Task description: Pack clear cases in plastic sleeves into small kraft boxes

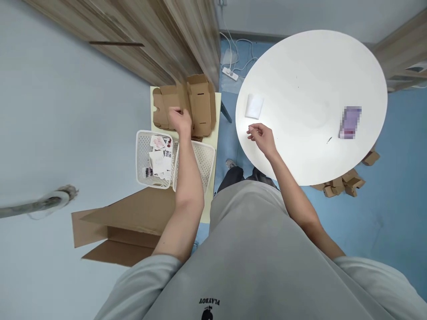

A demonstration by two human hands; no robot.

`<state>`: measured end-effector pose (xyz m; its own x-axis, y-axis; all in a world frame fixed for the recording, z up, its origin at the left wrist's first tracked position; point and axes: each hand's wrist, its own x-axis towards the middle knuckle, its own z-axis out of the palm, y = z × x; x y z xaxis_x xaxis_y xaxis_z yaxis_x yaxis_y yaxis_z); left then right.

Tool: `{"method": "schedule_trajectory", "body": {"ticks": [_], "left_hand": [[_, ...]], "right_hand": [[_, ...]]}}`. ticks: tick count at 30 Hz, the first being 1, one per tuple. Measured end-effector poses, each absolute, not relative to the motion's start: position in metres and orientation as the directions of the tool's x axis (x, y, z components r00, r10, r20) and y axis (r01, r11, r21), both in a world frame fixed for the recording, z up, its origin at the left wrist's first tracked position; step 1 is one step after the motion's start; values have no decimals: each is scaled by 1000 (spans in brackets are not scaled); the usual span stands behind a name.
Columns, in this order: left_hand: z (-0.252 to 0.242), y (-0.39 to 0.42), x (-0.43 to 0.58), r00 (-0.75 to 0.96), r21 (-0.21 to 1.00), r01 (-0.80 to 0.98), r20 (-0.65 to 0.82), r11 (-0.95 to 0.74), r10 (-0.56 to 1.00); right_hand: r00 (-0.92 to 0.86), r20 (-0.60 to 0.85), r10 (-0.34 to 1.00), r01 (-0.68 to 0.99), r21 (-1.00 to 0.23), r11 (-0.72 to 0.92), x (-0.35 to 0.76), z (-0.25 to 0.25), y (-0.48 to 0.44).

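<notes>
My left hand (181,121) is closed at the edge of a brown cardboard box (184,95), which is smeared by motion. Its fingertips are partly hidden. Beneath and around it lie unfolded cardboard boxes (203,106) on a pale yellow table. On the right, my right hand (262,138) hovers over the left edge of a round white table (310,66). Its fingers are loosely bent and apart, and I see nothing in them. Just beyond those fingers lies a small white packet (254,106), apart from the hand.
Two white baskets (137,155) stand below my left arm; the left one holds cards and small packets. A large open carton (133,213) is nearby. A pixelated purple item (350,122) lies on the round table. Small cardboard boxes (347,183) and a power strip (230,74) are on the floor.
</notes>
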<state>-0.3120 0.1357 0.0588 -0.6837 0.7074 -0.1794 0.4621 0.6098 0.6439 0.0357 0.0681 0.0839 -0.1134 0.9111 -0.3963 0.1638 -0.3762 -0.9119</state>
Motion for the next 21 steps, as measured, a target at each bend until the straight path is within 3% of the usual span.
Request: {"method": "schedule_trajectory", "body": {"ticks": [2, 5, 8, 10, 13, 17, 21], "left_hand": [[97, 121, -306, -763, 602, 479, -75, 639, 642], [152, 100, -268, -724, 605, 569, 47, 556, 689], [179, 85, -195, -548, 624, 699, 155, 349, 822], [172, 77, -133, -349, 619, 765, 162, 180, 923], [123, 66, -42, -32, 622, 783, 5, 22, 999], [37, 40, 51, 351, 631, 770, -301, -91, 887], [-9, 10, 96, 483, 592, 799, -527, -106, 699]], "right_hand": [[-157, -382, 911, 123, -922, -366, 44, 95, 70], [-182, -343, 922, 93, -939, -331, 65, 110, 74], [-135, -295, 946, 99, -954, -283, 100, 118, 80], [-55, -288, 956, 136, -951, -278, 133, 114, 84], [126, -302, 945, 205, -924, -322, 195, 90, 81], [412, -298, 861, 291, -853, -434, 285, 49, 56], [499, -303, 812, 342, -792, -505, 333, 26, 33]]}}
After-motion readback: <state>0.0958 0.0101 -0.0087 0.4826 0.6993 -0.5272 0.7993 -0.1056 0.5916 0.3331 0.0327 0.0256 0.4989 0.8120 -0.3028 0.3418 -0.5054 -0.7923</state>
